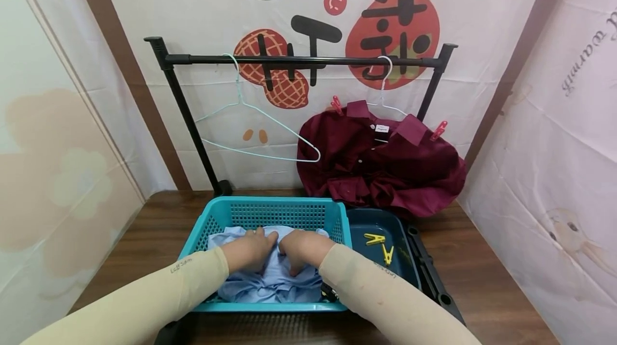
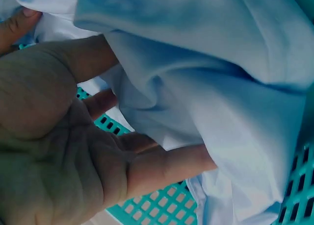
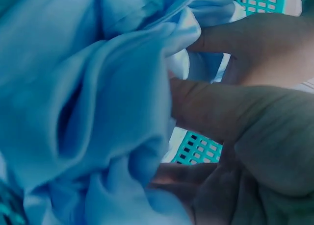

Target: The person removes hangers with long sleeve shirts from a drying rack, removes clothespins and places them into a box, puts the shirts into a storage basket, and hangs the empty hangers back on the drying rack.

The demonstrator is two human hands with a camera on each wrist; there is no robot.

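Now the left hand (image 1: 250,252), fingers spread, and the right hand (image 1: 306,250), thumb apart from fingers, dip into the blue cloth (image 1: 270,287) inside the turquoise basket (image 1: 270,307); tips hidden, no telling whether either pinches. Even, gentle handling should limit bunching.

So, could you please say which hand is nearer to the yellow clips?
Right. The right hand touches the blue cloth, left of the yellow clips; the left hand touches it too, farther left.
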